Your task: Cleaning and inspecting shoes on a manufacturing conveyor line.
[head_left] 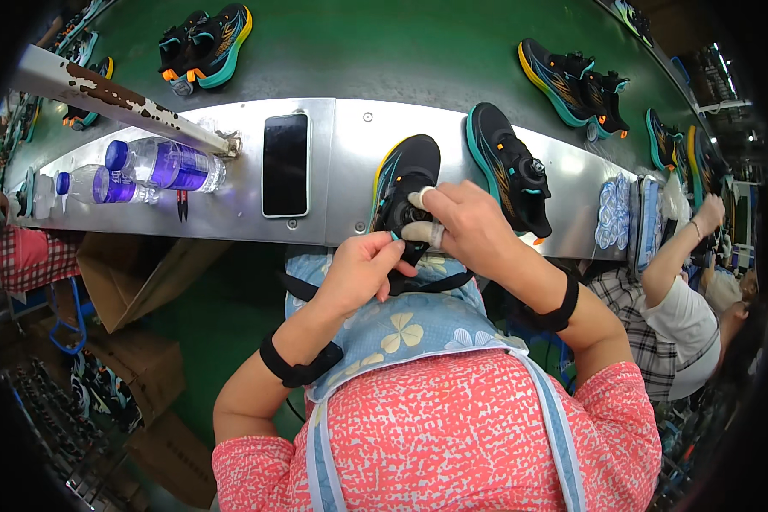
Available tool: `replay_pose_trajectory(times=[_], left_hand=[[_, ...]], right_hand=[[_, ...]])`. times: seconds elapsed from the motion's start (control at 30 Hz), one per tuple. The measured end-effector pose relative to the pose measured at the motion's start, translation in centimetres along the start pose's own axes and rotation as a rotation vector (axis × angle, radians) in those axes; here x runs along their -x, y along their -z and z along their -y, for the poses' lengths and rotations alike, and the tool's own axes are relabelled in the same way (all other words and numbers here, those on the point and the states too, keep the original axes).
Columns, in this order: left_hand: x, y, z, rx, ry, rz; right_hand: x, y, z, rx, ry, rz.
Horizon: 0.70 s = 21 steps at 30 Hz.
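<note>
A black sneaker with a yellow and teal sole rests on the metal ledge in front of me, toe pointing away. My right hand, with pale covers on two fingertips, grips it around the ankle opening and hides part of it. At the heel, the thumb and forefinger of my left hand are pinched together. A small teal bit shows at that pinch, too small to name. Just to the right lies the matching sneaker, which has a round dial on its tongue; neither hand touches it.
Left on the metal ledge are a phone, water bottles and small red-handled snips. More sneaker pairs sit on the green belt. A worn white bar crosses leftward. Co-workers flank me; cardboard boxes stand below.
</note>
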State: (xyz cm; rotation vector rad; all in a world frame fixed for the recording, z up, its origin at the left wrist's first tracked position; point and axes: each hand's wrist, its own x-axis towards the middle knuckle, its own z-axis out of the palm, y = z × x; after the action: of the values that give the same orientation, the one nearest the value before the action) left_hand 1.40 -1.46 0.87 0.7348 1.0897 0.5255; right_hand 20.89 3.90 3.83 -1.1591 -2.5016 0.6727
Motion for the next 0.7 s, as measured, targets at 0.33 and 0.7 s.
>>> replay_pose_trajectory(times=[0.33,0.7], left_hand=[[0.2,-0.2,-0.5,-0.032,-0.031,-0.023],[0.1,-0.4,-0.4,-0.063,-0.038,-0.055]], right_hand=[[-0.5,-0.5,-0.2,-0.034,-0.001,-0.053],[-0.2,-0.8,-0.3,0.016,-0.100,-0.050]])
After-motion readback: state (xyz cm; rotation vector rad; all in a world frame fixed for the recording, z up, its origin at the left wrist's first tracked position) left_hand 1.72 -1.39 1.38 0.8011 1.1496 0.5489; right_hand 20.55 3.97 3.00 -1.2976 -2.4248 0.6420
